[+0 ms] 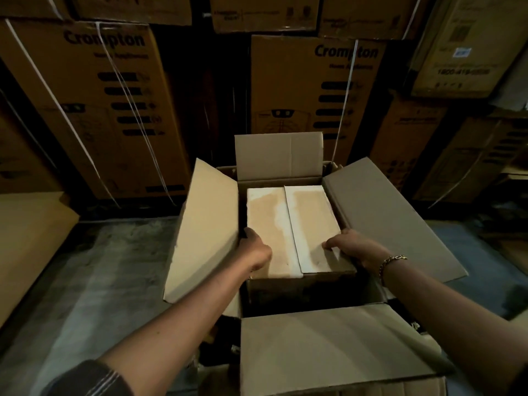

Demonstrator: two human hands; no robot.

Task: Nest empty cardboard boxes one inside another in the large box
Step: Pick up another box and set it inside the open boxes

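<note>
A large cardboard box (397,212) stands on the floor in front of me with all its flaps spread outward. Inside it sits a smaller box (268,224), its two top flaps folded shut and stained white along the seam. My left hand (254,250) grips the smaller box's near left edge, with the fingers curled down its side. My right hand (357,248), with a chain bracelet on the wrist, holds the near right corner, fingers pressed on the top flap. A dark gap shows between the smaller box and the large box's near wall.
Stacks of printed cartons (94,104) with white straps rise behind the large box. A flat cardboard sheet (25,238) lies at the left. Grey concrete floor (108,275) lies on both sides. More cartons (457,155) crowd the right.
</note>
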